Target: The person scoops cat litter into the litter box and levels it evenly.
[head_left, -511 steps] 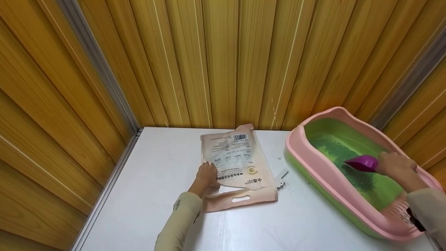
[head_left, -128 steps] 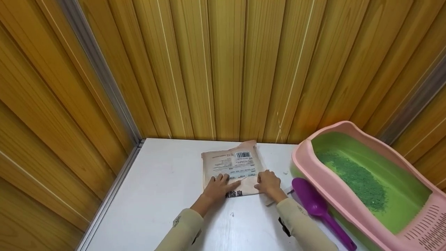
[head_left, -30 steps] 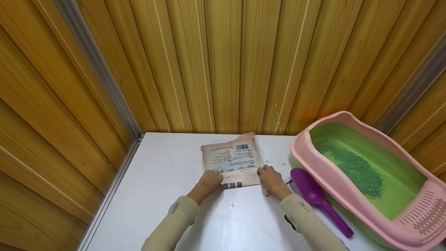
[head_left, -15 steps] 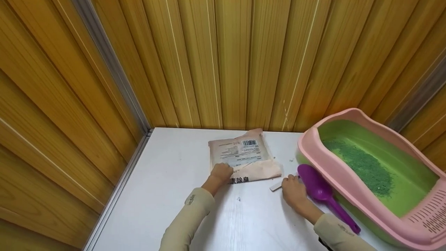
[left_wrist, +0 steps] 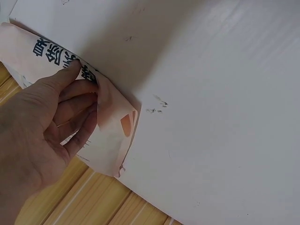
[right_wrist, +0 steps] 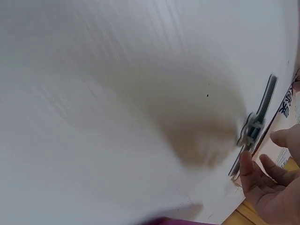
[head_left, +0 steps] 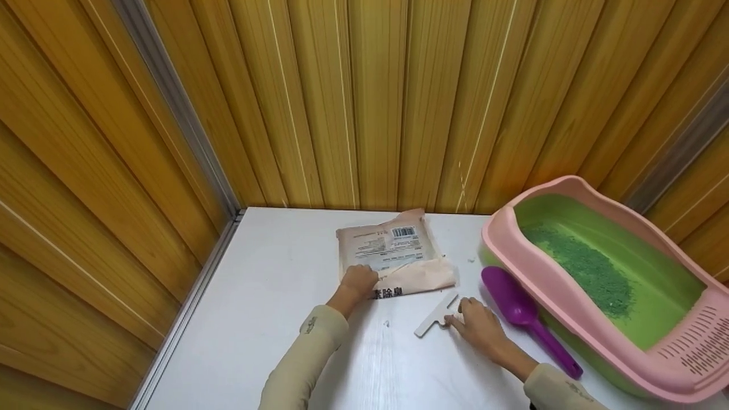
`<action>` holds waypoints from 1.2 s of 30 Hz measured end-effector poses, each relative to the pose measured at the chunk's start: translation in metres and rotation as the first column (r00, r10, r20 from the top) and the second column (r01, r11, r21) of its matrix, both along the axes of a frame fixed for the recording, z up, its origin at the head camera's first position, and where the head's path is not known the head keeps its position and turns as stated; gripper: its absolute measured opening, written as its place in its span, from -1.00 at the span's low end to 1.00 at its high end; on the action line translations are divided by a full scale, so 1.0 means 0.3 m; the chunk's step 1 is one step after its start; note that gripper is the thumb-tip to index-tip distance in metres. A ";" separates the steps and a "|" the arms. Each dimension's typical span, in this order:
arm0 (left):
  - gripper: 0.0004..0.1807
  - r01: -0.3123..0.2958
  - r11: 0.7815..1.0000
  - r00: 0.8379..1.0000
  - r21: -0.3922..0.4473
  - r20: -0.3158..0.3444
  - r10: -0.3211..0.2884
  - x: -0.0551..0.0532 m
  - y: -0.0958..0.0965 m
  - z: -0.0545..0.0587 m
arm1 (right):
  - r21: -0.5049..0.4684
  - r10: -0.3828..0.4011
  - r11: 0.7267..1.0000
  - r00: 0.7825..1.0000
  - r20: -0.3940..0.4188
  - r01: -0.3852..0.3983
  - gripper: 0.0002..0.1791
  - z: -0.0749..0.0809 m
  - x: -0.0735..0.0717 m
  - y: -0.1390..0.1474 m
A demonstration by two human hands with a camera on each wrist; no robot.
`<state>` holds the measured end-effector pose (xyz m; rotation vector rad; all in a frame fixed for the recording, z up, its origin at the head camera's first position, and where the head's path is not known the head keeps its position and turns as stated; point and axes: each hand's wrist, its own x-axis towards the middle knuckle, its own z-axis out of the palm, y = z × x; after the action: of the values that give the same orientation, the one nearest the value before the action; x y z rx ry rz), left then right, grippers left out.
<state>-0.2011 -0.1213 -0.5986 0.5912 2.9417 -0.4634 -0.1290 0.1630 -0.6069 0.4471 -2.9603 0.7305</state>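
Note:
A pink printed litter bag [head_left: 393, 250] lies on the white table with its near end folded over. My left hand [head_left: 359, 282] grips the left side of the fold; in the left wrist view the thumb lies over the printed flap and the fingers curl at its edge. To the right of the bag, my right hand [head_left: 481, 327] pinches the middle of a light grey bag clip [head_left: 437, 314], its long bar slanting. In the right wrist view the clip [right_wrist: 255, 126] appears edge-on at the fingertips, close to the bag's edge.
A purple scoop [head_left: 515, 302] leans along the near side of a pink-rimmed green litter box [head_left: 569, 324] at the right, which holds dark green granules [head_left: 586, 273]. Small crumbs lie on the table [head_left: 267, 273]. Wood-patterned panels [head_left: 376, 102] stand behind.
My right hand has left the bag's fold and moved right and nearer, taking the clip, which has turned and come left. The left hand keeps its hold. Earlier, the right hand held the scoop in the box.

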 end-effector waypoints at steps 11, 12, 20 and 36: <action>-0.78 -0.020 1.000 1.000 0.012 0.024 0.020 0.001 0.000 0.005 | -0.310 -0.127 0.907 0.886 0.445 0.285 -0.76 -0.015 -0.036 -0.026; -0.79 -0.021 1.000 0.999 0.017 0.032 0.021 0.002 0.000 0.004 | -0.321 -0.135 0.896 0.878 0.458 0.306 -0.77 -0.015 -0.039 -0.031; -0.80 0.029 0.999 0.995 -0.030 0.098 -0.026 -0.008 -0.001 0.013 | -0.325 -0.166 0.901 0.920 0.356 0.288 -0.83 -0.020 -0.065 -0.062; -0.74 0.309 0.947 0.945 -0.090 -0.085 -0.316 -0.001 -0.055 -0.023 | -0.664 0.255 0.517 0.643 0.722 0.540 -0.71 0.014 -0.053 -0.023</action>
<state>-0.2013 -0.1380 -0.6055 1.0624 2.9119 -0.6482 -0.1448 0.1562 -0.6028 -0.3480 -2.5062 2.7147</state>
